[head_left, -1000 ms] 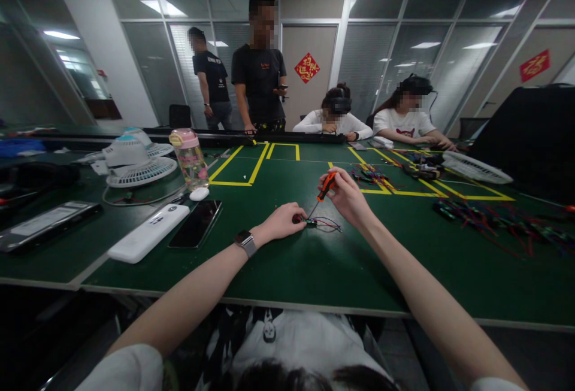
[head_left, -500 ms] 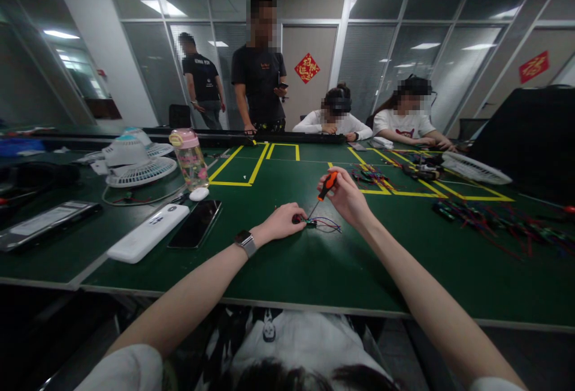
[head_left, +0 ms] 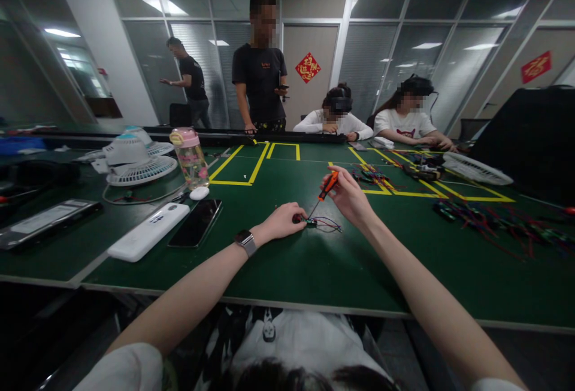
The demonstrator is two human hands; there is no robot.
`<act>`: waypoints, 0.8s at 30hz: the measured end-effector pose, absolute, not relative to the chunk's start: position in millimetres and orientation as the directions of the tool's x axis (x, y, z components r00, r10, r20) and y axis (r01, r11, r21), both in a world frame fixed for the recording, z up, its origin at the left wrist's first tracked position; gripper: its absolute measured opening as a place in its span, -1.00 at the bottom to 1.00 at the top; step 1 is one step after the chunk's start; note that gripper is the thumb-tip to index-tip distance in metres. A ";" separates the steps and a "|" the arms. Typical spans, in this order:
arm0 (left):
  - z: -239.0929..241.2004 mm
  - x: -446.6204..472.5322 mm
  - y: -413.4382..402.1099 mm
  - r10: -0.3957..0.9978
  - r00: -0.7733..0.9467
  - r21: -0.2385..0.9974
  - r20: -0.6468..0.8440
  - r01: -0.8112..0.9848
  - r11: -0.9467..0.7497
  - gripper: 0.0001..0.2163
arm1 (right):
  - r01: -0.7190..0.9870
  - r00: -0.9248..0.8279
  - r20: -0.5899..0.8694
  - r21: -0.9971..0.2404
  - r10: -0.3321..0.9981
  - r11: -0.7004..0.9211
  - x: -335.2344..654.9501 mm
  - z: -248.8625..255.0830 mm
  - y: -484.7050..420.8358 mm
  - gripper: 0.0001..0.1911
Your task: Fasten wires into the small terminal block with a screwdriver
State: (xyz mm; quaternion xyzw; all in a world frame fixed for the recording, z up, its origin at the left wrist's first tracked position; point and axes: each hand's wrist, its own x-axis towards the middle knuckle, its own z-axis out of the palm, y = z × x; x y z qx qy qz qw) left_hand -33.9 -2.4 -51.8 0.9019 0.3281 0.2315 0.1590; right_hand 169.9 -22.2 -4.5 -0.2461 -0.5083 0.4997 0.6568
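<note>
My left hand (head_left: 282, 221), with a watch on its wrist, pinches a small green connector (head_left: 309, 222) against the green table (head_left: 314, 265). Thin red and blue wires (head_left: 327, 224) loop out of the connector to the right. My right hand (head_left: 348, 194) is closed round a small screwdriver with an orange and black handle (head_left: 327, 185). The shaft slants down to the left, with its tip at the connector.
To the left lie a black phone (head_left: 196, 222), a white power bank (head_left: 148, 231), a pink-lidded bottle (head_left: 190, 158) and a white fan (head_left: 135, 160). Bundles of wired parts (head_left: 498, 218) lie at the right. Two seated people work across the table; two others stand behind.
My hands have hardly moved; the screwdriver handle has turned a little in my right fingers. The standing person at the back left has walked further left.
</note>
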 end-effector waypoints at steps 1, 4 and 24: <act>-51.2 -33.6 -2.9 0.667 0.677 0.438 0.311 0.520 -0.733 -0.84 | -0.423 -0.018 0.421 -0.825 0.907 0.374 169.6 -4.6 -22.1 -0.74; -49.8 -32.6 -4.2 0.669 0.677 0.428 0.308 0.529 -0.733 -0.86 | -0.469 -0.021 0.419 -0.806 0.908 0.361 168.4 -5.0 -21.4 -0.74; -49.0 -32.4 -5.1 0.672 0.671 0.429 0.315 0.531 -0.731 -0.86 | -0.489 -0.071 0.405 -0.811 0.911 0.323 165.8 -2.2 -25.3 -0.76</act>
